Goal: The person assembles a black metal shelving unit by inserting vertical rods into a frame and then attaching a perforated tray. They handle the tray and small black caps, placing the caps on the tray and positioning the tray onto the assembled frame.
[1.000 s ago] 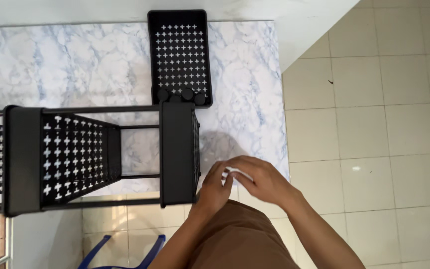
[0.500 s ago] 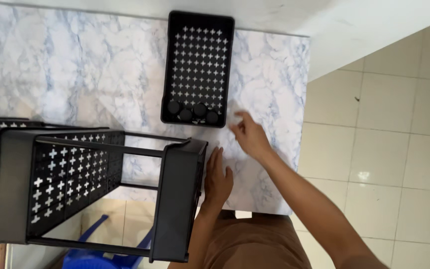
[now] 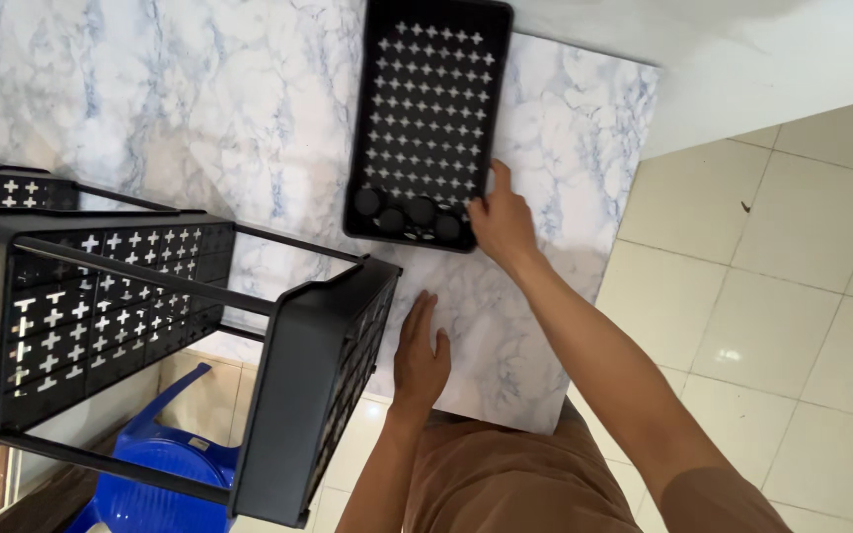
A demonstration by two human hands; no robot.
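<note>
Tray-fetch step: right hand [image 3: 502, 219] clasps black tray [image 3: 431, 109] at near corner (wheels [image 3: 407, 210] just left), left hand [image 3: 420, 353] flat, empty on table [image 3: 249, 118] beside rack [image 3: 313, 390]; next needs firmer hold.

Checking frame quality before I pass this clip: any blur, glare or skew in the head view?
Head view: sharp enough, the cross cutouts in the black tray read clearly; soft even daylight, a faint shadow beside the right hand; a small glare spot on the floor tiles; the left hand rests flat on the marble-patterned tabletop; the frame is tilted, with the black rack looming large.
</note>
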